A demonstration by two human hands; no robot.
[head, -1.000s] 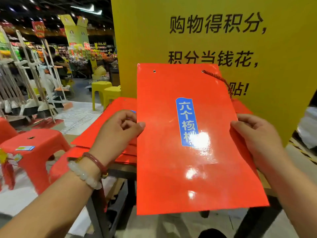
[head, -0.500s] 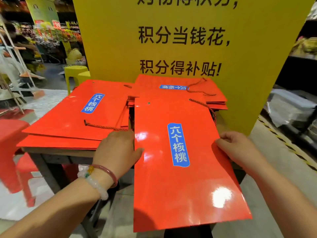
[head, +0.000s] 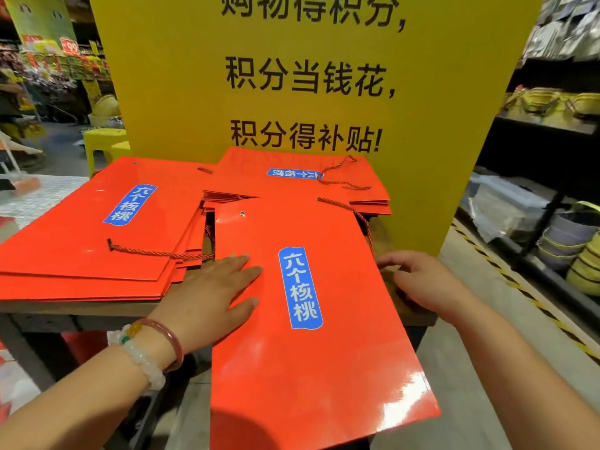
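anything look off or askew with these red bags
The front red bag under the left hand hangs far over the table edge. Its left handle hole is empty, while a cord runs from the right one. The left stack is fanned unevenly.

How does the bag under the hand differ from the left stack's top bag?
The front bag juts past the table edge; the left-stack bag lies flat on its pile. The left hand rests flat on the front bag; the left-stack bag is untouched. The front bag's cord follows its right edge; a cord crosses the left-stack bag's face. Both: glossy red, blue label.
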